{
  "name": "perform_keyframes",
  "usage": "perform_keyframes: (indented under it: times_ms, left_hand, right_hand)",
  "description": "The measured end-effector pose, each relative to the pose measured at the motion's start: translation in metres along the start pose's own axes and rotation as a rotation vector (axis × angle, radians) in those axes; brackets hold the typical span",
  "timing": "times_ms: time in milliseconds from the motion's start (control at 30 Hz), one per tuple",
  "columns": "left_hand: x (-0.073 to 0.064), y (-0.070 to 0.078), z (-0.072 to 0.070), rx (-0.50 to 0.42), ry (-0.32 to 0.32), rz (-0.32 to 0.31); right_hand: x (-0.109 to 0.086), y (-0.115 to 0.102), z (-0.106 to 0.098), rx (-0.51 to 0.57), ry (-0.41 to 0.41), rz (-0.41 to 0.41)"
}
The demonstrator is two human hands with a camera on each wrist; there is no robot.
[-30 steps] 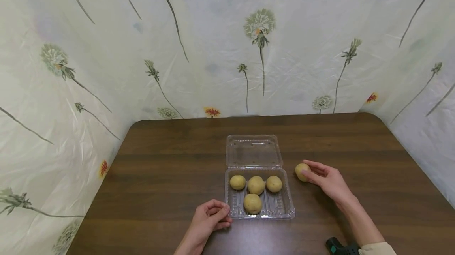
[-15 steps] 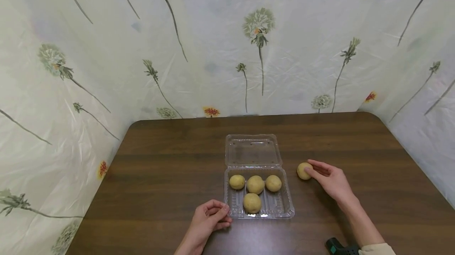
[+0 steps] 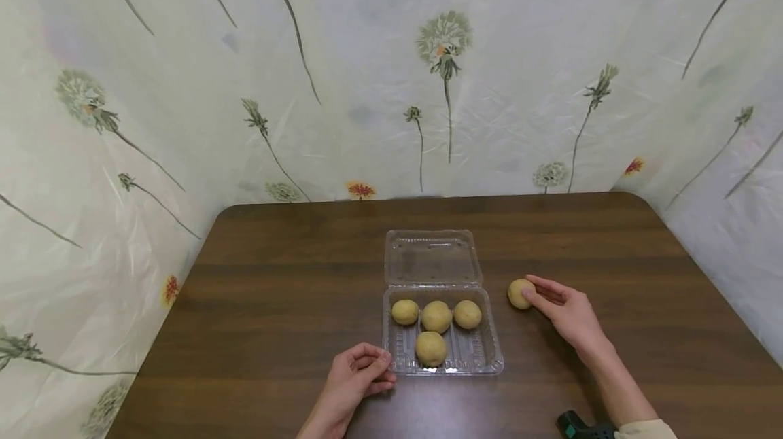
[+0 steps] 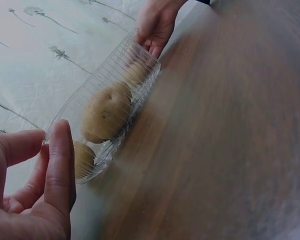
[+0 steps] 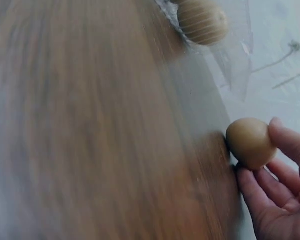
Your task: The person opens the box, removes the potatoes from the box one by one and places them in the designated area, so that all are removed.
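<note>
A clear plastic clamshell container [image 3: 494, 357] lies with its lid [image 3: 433, 257] folded back, away from the person. Inside are several potatoes: a row along the hinge side, including a middle one [image 3: 436, 317], and another potato [image 3: 431, 349] nearer the front. The left hand [image 3: 355, 381] pinches the container's front left corner between thumb and fingers; the left wrist view shows the thumb and forefinger [image 4: 57, 170] meeting at the rim. To the right of the container, the right hand [image 3: 569, 313] holds a single potato [image 3: 520, 294] between thumb and fingers, at or very near the tabletop.
The brown wooden table [image 3: 287, 303] has rounded far corners. Behind it and at both sides hangs a pale sheet [image 3: 355, 72] printed with dandelions. A black device [image 3: 581, 425] is at the right wrist, by the light sleeve [image 3: 645, 429].
The right hand's potato shifts slightly right, then back left. The left hand keeps its pinch on the container corner. The whole head view drifts a little.
</note>
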State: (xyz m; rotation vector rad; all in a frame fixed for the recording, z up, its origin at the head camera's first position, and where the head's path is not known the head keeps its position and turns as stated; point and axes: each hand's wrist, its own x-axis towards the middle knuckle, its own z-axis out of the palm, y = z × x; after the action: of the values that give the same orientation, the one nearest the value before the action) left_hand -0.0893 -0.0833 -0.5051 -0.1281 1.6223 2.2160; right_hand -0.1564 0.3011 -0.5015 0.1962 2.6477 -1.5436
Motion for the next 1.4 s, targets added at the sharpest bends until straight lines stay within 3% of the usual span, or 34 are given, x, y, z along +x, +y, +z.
perform_keyframes:
  times_ms: [500, 833, 1400]
  left_hand:
    - [-0.003, -0.002, 0.001, -0.013, -0.019, -0.011]
    - [-0.001, 0.002, 0.003, 0.013, -0.008, -0.005]
    - [-0.001, 0.004, 0.001, 0.019, 0.007, -0.008]
  right_hand:
    - [-0.003, 0.006, 0.000, 0.044, -0.039, -0.018]
    - [-0.001, 0.006, -0.001, 0.026, -0.015, -0.036]
    - [-0.006, -0.001, -0.012, -0.012, 0.077, 0.026]
